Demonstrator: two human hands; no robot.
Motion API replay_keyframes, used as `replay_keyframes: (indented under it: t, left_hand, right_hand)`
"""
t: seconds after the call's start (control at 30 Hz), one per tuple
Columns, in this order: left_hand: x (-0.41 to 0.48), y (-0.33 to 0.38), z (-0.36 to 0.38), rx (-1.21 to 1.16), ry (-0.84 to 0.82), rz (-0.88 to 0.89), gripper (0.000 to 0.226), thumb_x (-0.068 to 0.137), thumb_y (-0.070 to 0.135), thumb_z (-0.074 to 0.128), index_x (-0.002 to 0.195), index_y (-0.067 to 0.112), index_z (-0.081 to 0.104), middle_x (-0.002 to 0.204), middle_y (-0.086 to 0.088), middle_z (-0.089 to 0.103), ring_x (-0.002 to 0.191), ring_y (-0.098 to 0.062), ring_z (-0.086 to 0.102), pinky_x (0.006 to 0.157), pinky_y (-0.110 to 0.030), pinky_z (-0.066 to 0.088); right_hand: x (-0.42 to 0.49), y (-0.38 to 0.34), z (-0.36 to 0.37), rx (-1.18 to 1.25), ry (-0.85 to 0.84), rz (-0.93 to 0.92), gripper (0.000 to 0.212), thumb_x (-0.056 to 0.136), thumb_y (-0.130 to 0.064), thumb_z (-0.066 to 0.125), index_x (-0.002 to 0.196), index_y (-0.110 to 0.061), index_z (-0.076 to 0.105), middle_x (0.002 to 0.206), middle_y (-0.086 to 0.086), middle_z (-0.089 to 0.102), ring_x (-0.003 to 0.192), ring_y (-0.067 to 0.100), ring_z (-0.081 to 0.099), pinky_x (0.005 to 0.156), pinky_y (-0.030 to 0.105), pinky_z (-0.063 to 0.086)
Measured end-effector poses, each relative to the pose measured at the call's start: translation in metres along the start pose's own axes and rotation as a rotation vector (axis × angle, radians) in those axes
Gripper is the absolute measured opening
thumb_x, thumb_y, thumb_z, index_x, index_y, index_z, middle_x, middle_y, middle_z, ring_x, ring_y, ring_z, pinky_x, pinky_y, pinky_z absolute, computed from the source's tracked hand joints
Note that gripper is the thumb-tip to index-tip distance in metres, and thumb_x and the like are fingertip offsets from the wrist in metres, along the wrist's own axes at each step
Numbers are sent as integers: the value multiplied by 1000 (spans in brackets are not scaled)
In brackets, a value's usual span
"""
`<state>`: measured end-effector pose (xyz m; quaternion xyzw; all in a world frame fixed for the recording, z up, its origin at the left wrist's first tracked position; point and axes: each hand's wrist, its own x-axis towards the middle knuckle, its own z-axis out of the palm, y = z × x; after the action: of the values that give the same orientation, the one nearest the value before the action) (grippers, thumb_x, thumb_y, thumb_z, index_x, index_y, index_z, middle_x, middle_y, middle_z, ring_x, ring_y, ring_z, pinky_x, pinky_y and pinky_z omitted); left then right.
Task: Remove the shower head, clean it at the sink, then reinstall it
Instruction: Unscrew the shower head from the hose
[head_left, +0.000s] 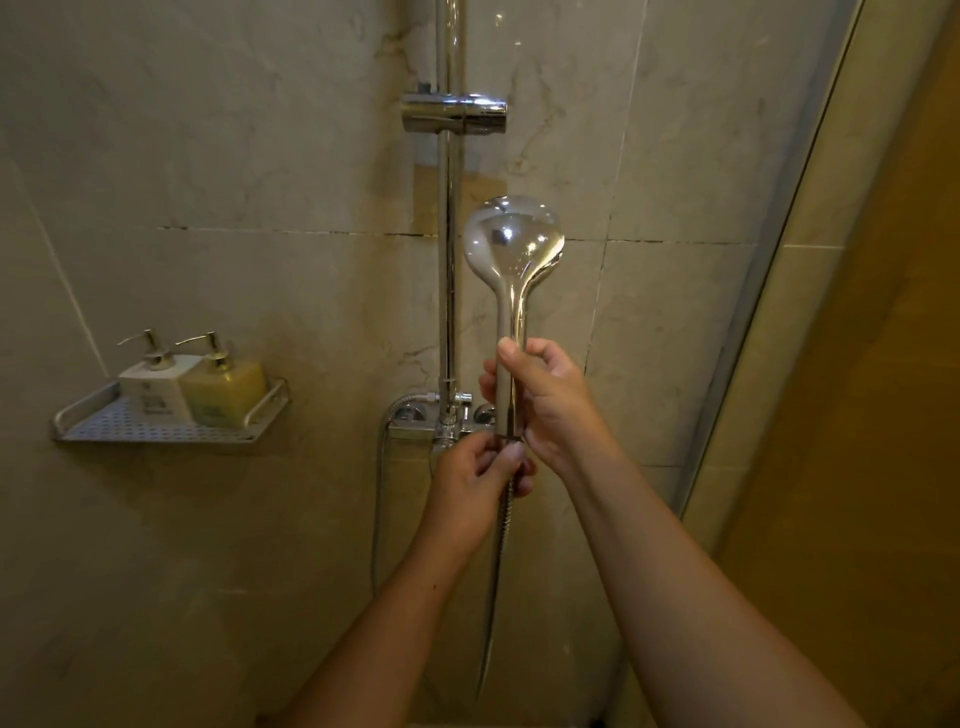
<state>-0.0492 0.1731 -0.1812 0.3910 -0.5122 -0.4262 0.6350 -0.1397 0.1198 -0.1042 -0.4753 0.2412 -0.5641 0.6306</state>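
Observation:
A chrome hand shower head (511, 244) stands upright in front of the tiled wall, its shiny back toward me. My right hand (545, 400) grips its handle around the middle. Just below, my left hand (480, 475) pinches the hose nut at the handle's lower end. The metal hose (496, 566) hangs down from there between my forearms. Above, the empty chrome holder (457, 111) sits on the vertical riser rail (448, 291).
The mixer valve (441, 415) is on the wall behind my hands. A perforated metal shelf (156, 426) at left carries two pump bottles (192, 384). A glass shower door frame (779, 260) runs along the right side.

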Motion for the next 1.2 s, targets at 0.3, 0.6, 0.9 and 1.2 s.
replay_keyframes:
  t: [0.3, 0.6, 0.9, 1.2]
  left_hand:
    - [8, -6, -8, 6, -11, 0, 16, 96, 11, 59, 95, 20, 71, 73, 0, 71, 66, -15, 68, 67, -32, 58]
    - [6, -8, -5, 26, -13, 13, 18, 97, 6, 56, 88, 16, 67, 69, 0, 73, 59, -12, 67, 60, -30, 57]
    - [19, 2, -14, 71, -52, -5, 12, 98, 11, 58, 93, 16, 67, 74, -1, 74, 69, -16, 72, 67, -30, 58]
    - [37, 11, -17, 89, -68, -17, 14, 97, 14, 58, 106, 10, 68, 87, -8, 77, 79, -21, 74, 76, -31, 61]
  right_hand:
    - [3, -5, 0, -93, -125, 73, 32, 105, -32, 46, 111, -4, 61, 94, 10, 72, 81, 17, 68, 71, 33, 56]
    - [4, 10, 4, -168, 51, -20, 50, 75, -49, 78, 103, -16, 54, 79, 1, 65, 62, 14, 61, 56, 32, 53]
    - [7, -3, 3, -93, 18, -29, 25, 97, -30, 63, 103, -7, 65, 86, 4, 71, 81, 14, 67, 67, 26, 55]
    - [18, -21, 7, -108, 1, 30, 34, 105, -33, 46, 125, -9, 58, 104, 9, 75, 91, 18, 69, 79, 35, 56]
